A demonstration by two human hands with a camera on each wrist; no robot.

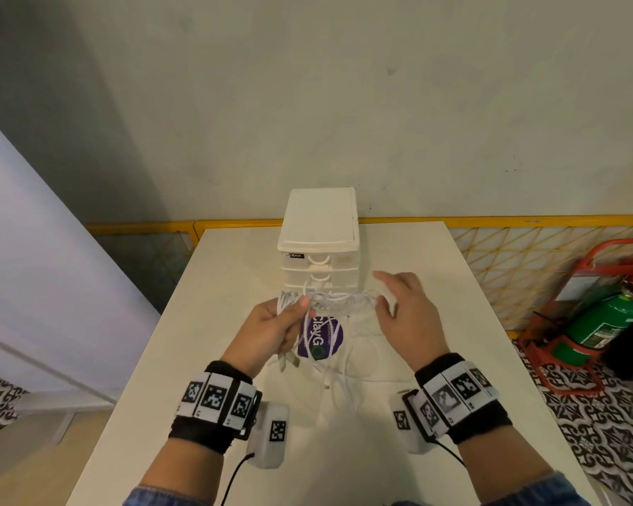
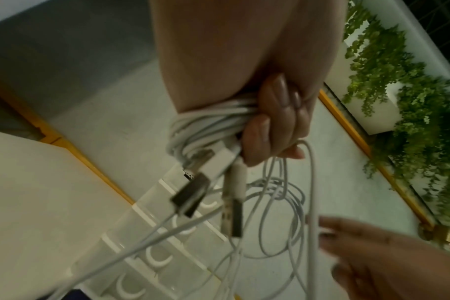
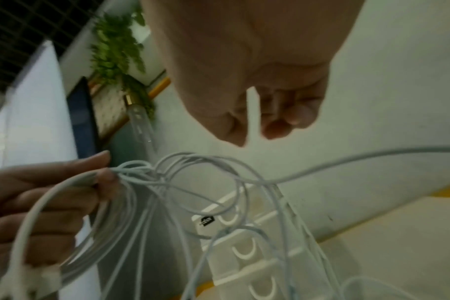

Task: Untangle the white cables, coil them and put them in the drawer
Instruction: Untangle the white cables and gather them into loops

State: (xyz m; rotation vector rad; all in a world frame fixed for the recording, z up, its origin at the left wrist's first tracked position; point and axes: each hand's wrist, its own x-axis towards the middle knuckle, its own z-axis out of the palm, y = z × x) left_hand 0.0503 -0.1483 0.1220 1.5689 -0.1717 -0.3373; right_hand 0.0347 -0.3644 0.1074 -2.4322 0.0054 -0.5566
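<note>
White laminate, smooth and matte, makes up the table I am working over. At its far edge, in the middle, stands a boxy plastic drawer unit with a flat lid and frosted fronts carrying curved white handles; all the drawers look closed. Over the middle of the table I hold the white cables in the air: thin, round, rubbery cords, some wound into a tight bundle, the rest hanging in loose crossing loops down to the tabletop, with blocky plugs dangling. A round purple sticker shows behind them. I judge I am mid-untangling; coiling is only partly done. Next I need to pick one loose strand and draw it clear of the knot without tightening it. My left hand is clenched around the wound bundle, thumb on top. My right hand pinches a loop between thumb and a fingertip, other fingers spread.
</note>
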